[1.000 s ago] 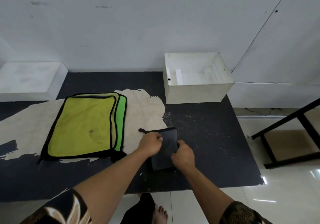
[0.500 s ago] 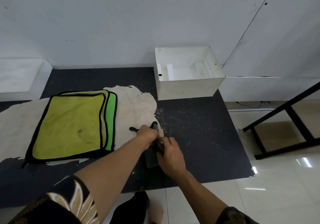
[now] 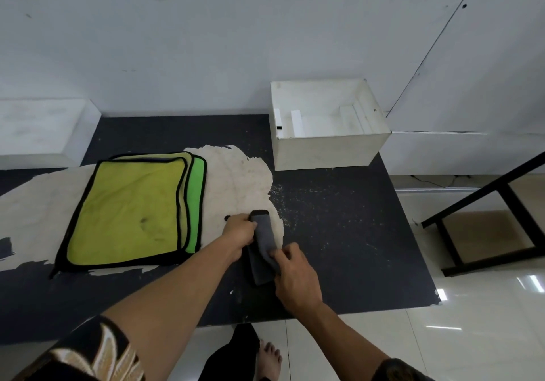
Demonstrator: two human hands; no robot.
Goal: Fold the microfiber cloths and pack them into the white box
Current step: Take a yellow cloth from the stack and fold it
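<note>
Grey cloth (image 3: 263,243) on table (image 3: 339,233), near front edge, well short of white box (image 3: 324,150). Your left hand (image 3: 239,233) clamps its far end, right hand (image 3: 295,274) pinches near end. Judged light, limp, unfolds if slack: grip folded edges. Versus a second ago: wide flat panel now folded narrow.

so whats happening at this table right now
A person is folding a small grey cloth on the dark table, gripping it with both the left hand and the right hand. A stack of yellow-green cloths lies flat to the left. No cloth shows in the white box behind.
</note>
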